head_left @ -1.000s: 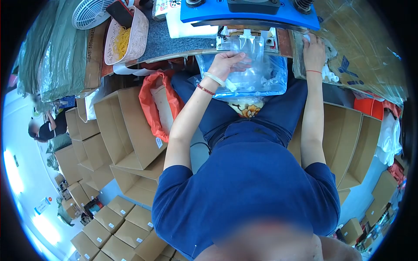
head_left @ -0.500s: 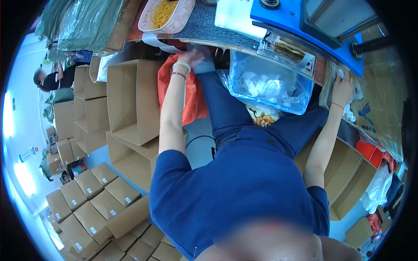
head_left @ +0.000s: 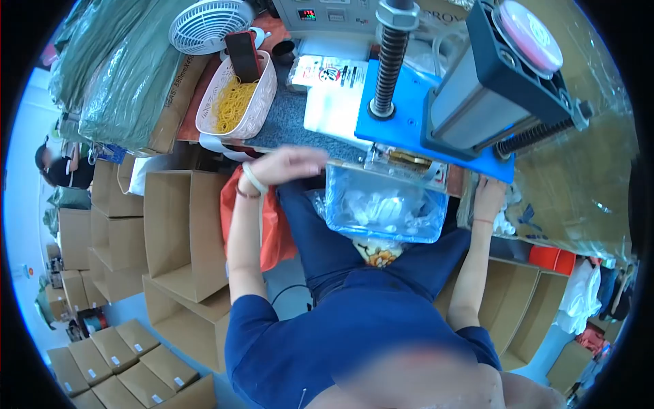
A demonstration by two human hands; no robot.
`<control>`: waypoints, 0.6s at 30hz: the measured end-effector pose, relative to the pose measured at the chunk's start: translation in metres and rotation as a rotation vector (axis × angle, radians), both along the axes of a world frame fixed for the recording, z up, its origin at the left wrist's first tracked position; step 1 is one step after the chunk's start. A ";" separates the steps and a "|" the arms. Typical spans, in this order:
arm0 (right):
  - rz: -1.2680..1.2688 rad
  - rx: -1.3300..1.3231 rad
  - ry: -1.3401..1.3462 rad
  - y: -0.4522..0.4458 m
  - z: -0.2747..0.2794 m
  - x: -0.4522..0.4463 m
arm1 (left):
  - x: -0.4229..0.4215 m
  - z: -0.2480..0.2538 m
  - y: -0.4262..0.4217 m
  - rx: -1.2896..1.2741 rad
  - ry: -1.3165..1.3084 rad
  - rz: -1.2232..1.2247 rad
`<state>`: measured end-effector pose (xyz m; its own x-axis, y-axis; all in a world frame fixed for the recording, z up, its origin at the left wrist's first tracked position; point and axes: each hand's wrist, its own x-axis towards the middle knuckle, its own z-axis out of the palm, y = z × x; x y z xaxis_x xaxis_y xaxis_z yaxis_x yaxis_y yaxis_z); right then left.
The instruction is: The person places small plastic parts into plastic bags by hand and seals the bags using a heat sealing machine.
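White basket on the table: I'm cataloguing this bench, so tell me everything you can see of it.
The white basket looks like plastic, oblong and open-topped with patterned walls. It stands upright on the table, holding tangled yellow bands; a dark phone-like device rests at its far end. The left hand is apart from it.

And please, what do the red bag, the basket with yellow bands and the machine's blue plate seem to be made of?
Red bag: thin, smooth plastic or cloth, unclear which; it hangs in soft folds.
Basket: probably moulded plastic, pale, with a regular pattern on its wall.
Blue plate: likely metal, painted or otherwise coated; flat, smooth, sharp-edged.
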<state>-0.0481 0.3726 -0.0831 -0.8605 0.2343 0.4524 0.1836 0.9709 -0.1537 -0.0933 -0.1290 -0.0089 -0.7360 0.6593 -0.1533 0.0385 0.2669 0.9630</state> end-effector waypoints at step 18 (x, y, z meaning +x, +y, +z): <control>0.121 -0.157 0.039 -0.003 0.007 0.000 | -0.402 -0.088 0.274 -0.421 0.844 -0.412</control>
